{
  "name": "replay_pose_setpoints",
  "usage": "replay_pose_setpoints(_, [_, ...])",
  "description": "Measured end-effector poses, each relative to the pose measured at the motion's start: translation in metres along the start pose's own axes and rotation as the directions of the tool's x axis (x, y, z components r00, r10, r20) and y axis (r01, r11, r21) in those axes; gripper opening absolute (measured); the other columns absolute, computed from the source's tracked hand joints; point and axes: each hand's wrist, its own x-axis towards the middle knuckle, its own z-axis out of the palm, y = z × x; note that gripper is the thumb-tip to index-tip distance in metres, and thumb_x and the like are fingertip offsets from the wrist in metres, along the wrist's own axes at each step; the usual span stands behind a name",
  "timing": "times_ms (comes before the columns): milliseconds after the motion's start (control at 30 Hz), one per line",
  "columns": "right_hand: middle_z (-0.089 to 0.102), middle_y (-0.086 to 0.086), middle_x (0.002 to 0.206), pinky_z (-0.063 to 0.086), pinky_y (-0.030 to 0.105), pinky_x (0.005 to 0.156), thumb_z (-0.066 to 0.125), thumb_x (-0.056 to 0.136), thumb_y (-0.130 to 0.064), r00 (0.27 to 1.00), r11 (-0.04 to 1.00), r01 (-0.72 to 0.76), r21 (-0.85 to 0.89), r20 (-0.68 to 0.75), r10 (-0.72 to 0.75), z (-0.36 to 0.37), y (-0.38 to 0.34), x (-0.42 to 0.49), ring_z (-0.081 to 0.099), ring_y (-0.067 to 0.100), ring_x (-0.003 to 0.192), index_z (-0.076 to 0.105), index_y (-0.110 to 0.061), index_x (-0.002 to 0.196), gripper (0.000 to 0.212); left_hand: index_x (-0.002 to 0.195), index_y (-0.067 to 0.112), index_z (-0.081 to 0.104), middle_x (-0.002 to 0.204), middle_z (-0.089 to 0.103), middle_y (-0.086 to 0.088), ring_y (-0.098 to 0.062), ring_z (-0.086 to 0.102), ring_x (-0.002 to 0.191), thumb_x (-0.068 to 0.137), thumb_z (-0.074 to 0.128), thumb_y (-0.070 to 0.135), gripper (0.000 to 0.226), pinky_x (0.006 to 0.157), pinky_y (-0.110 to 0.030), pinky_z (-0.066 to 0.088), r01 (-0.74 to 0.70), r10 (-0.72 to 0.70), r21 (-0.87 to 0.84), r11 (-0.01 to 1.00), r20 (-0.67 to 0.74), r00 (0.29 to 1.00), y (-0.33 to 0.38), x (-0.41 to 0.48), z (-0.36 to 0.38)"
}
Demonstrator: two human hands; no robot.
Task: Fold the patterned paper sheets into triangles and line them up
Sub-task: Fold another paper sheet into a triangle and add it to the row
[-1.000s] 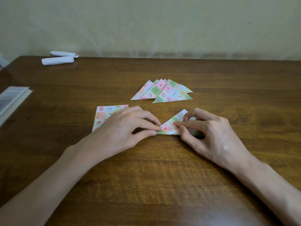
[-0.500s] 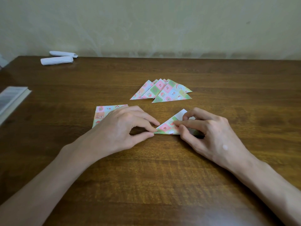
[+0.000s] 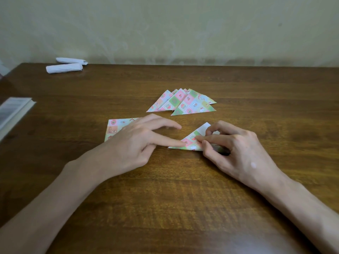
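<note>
A patterned sheet folded into a triangle lies on the wooden table, white inside showing at its top corner. My right hand pinches its right part between thumb and fingers. My left hand is spread, one fingertip pressing the triangle's left end. A fan of several finished triangles lies just behind. An unfolded patterned stack sits at the left, partly hidden under my left hand.
Two rolled white papers lie at the table's far left corner. A book or booklet lies at the left edge. A pale wall rises behind the table.
My left hand has opened from a pinch on the triangle's left tip; its fingers have spread and one fingertip stays on the paper. The right hand has kept its hold.
</note>
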Motion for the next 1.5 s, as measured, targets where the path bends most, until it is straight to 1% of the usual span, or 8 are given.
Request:
replay_pose_setpoints(100, [0.062, -0.011, 0.102, 0.047, 0.027, 0.062, 0.063, 0.101, -0.035, 1.000, 1.000, -0.001, -0.014, -0.001, 0.001, 0.000, 0.000, 0.000, 0.047, 0.002, 0.066, 0.081, -0.027, 0.109, 0.021, 0.137, 0.053, 0.060, 0.149, 0.046, 0.024, -0.002, 0.037, 0.141, 0.086, 0.047, -0.017, 0.087, 0.115, -0.027, 0.031, 0.011, -0.013, 0.024, 1.000, 0.065, 0.998, -0.001, -0.001, -0.001])
replay_pose_setpoints(333, [0.062, -0.012, 0.102, 0.040, 0.021, 0.063, 0.057, 0.101, -0.041, 1.000, 1.000, -0.012, -0.018, -0.003, 0.012, 0.001, 0.000, 0.000, 0.046, -0.010, 0.065, 0.081, -0.028, 0.109, 0.028, 0.138, 0.055, 0.057, 0.145, 0.049, 0.029, 0.002, 0.039, 0.138, 0.086, 0.042, -0.009, 0.084, 0.118, -0.047, 0.034, 0.046, -0.053, 0.065, 0.997, 0.114, 0.992, -0.008, -0.003, -0.003])
replay_pose_setpoints(500, [0.061, -0.013, 0.103, 0.044, 0.024, 0.062, 0.055, 0.101, -0.043, 1.000, 1.000, -0.025, -0.011, -0.001, 0.025, 0.001, 0.000, 0.000, 0.047, -0.011, 0.065, 0.081, -0.029, 0.110, 0.030, 0.139, 0.052, 0.058, 0.146, 0.053, 0.027, 0.001, 0.044, 0.134, 0.083, 0.042, -0.009, 0.084, 0.111, -0.046, 0.038, -0.006, -0.005, 0.115, 0.993, 0.099, 0.995, -0.014, -0.004, -0.001])
replay_pose_setpoints(700, [0.061, -0.013, 0.102, 0.048, 0.028, 0.060, 0.056, 0.101, -0.040, 0.999, 0.999, -0.038, -0.024, -0.010, 0.038, 0.001, 0.000, 0.000, 0.048, 0.004, 0.068, 0.081, -0.027, 0.107, 0.029, 0.134, 0.043, 0.066, 0.144, 0.056, 0.026, -0.004, 0.049, 0.130, 0.072, 0.051, -0.021, 0.091, 0.097, -0.036, 0.040, -0.068, 0.059, 0.134, 0.989, 0.070, 0.996, -0.018, -0.002, 0.000])
replay_pose_setpoints(933, [0.060, -0.013, 0.101, 0.041, 0.023, 0.061, 0.057, 0.100, -0.042, 0.999, 0.999, -0.050, -0.020, -0.009, 0.050, 0.002, -0.001, 0.001, 0.048, -0.005, 0.063, 0.082, -0.027, 0.105, 0.029, 0.133, 0.042, 0.068, 0.144, 0.058, 0.022, -0.009, 0.048, 0.131, 0.070, 0.058, -0.022, 0.090, 0.091, -0.039, 0.044, -0.101, 0.091, 0.171, 0.980, 0.069, 0.994, -0.017, 0.000, -0.002])
replay_pose_setpoints(1067, [0.060, -0.014, 0.103, 0.053, 0.030, 0.068, 0.060, 0.098, -0.044, 0.999, 0.999, -0.051, -0.004, 0.014, 0.051, 0.001, -0.005, 0.001, 0.062, 0.005, 0.079, 0.078, -0.031, 0.113, 0.028, 0.132, 0.043, 0.068, 0.144, 0.057, 0.020, -0.013, 0.045, 0.135, 0.072, 0.061, -0.020, 0.087, 0.095, -0.040, 0.043, -0.102, 0.091, 0.178, 0.979, 0.069, 0.993, -0.013, 0.000, -0.003])
replay_pose_setpoints(1267, [0.050, -0.013, 0.106, 0.054, 0.033, 0.067, 0.052, 0.096, -0.058, 0.991, 0.996, -0.010, -0.091, 0.131, 0.022, -0.002, -0.009, 0.002, 0.054, 0.006, 0.076, 0.069, -0.048, 0.128, 0.037, 0.132, 0.045, 0.068, 0.145, 0.055, 0.022, -0.012, 0.040, 0.140, 0.074, 0.061, -0.019, 0.086, 0.099, -0.043, 0.043, -0.076, 0.065, 0.172, 0.982, 0.067, 0.996, -0.013, -0.001, -0.005])
replay_pose_setpoints(1500, [0.051, -0.012, 0.119, 0.055, 0.036, 0.064, 0.051, 0.097, -0.055, 0.989, 0.996, -0.001, -0.088, 0.148, 0.014, -0.003, -0.010, 0.001, 0.049, 0.001, 0.080, 0.071, -0.045, 0.126, 0.036, 0.131, 0.048, 0.067, 0.146, 0.052, 0.026, -0.005, 0.034, 0.142, 0.078, 0.055, -0.018, 0.086, 0.110, -0.042, 0.037, -0.035, 0.027, 0.110, 0.993, 0.077, 0.997, -0.016, -0.002, -0.004])
